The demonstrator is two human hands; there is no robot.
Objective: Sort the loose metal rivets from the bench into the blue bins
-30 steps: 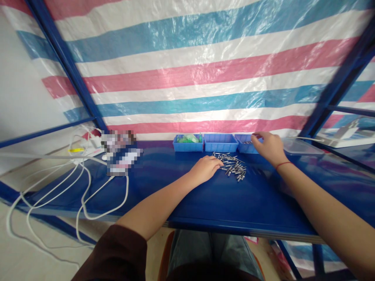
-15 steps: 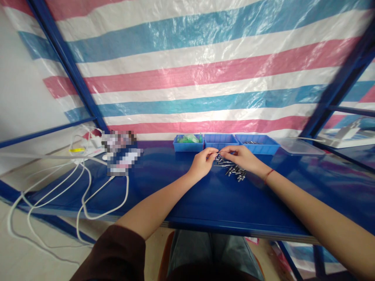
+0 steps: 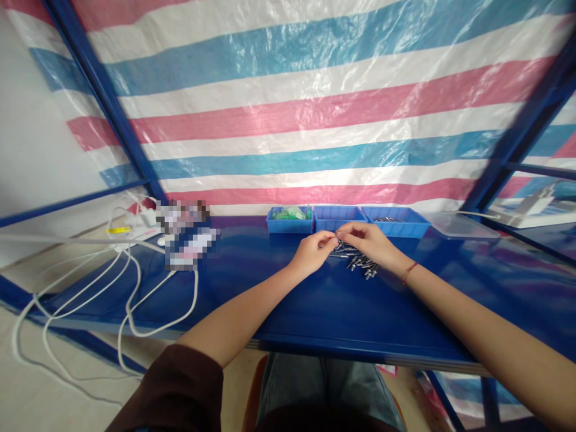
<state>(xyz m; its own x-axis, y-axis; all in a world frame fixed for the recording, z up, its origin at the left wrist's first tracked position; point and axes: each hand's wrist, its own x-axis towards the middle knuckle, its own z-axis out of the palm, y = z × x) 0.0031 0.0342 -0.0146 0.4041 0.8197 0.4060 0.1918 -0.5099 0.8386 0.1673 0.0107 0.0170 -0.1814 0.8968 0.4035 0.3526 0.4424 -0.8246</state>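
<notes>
My left hand (image 3: 314, 251) and my right hand (image 3: 366, 241) meet fingertip to fingertip over the blue table (image 3: 315, 312). The fingers of both are pinched. A small dark bit shows between the fingertips, too small to name. Just below and partly behind my right hand lies a loose pile of slim metal pins (image 3: 362, 264), several of them with a thicker collar. Part of the pile is hidden by my hands.
Along the back stand three blue bins: one with green bagged items (image 3: 290, 225), a middle bin (image 3: 339, 216), and a right bin (image 3: 396, 223) with metal pieces. Right of them lies a clear lid (image 3: 463, 225). White cables (image 3: 135, 324) hang over the left edge.
My left hand has shifted slightly right and its fingers have curled closer to my right fingertips. My right hand has barely moved. The pile and bins look unchanged.
</notes>
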